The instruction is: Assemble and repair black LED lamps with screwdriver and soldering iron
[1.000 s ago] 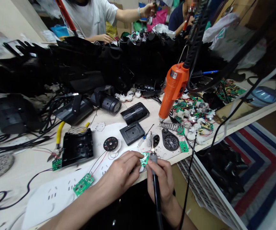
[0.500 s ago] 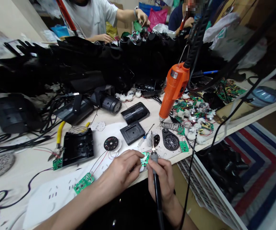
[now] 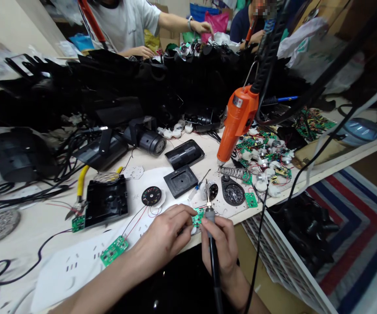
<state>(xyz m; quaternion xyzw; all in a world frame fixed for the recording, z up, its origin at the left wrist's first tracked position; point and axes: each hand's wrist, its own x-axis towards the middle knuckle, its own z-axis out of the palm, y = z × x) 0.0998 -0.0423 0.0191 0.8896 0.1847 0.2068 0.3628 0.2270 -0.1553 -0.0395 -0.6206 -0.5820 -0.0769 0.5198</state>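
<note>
My right hand (image 3: 222,244) is closed round the grey and black handle of a soldering iron (image 3: 211,214), whose metal tip points up and away from me. Fingers of my left hand (image 3: 171,229) pinch the left side of a small green circuit board (image 3: 197,216) at the table's front edge. The board is partly hidden by my fingers. Just beyond the iron's tip lies a white part with a black disc (image 3: 213,191). A second green circuit board (image 3: 114,251), with red and black wires, lies beside my left forearm. Its wires lead toward a round black LED disc (image 3: 151,196).
An orange electric screwdriver (image 3: 237,122) hangs over the table. Behind it lie piled circuit boards (image 3: 263,152). Black housings (image 3: 106,198), yellow-handled cutters (image 3: 81,187) and a soldering iron stand (image 3: 233,192) are around. Across the black heap, a co-worker's arm (image 3: 175,21) reaches right.
My hands, the soldering iron and the board stay almost where they were. Across the table, the co-worker's raised hand has moved to the right and stretched out.
</note>
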